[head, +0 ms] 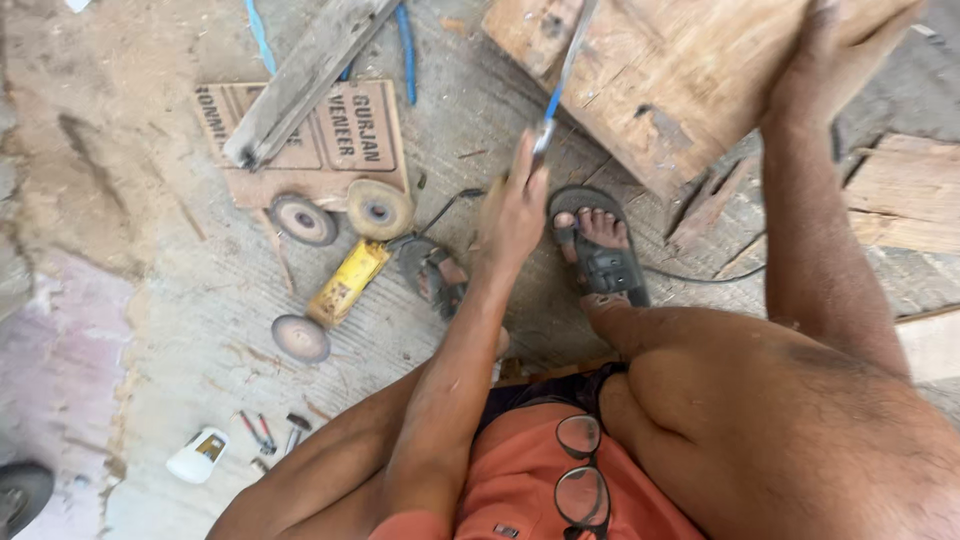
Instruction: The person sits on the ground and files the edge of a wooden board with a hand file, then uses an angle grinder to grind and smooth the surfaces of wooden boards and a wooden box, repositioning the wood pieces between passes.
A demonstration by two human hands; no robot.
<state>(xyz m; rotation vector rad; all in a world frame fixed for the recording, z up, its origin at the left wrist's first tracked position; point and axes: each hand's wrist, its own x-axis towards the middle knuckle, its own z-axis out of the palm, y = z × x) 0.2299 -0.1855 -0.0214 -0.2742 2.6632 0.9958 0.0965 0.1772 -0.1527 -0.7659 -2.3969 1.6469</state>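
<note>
Gripping a saw, apparently, beside the board edge.

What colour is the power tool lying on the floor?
Yellow, with a dark head: the angle grinder, clearest in the head view.

Bare floor left open; yellow grinder, loose discs, cord, sandalled foot crowd space below wooden board.
</note>
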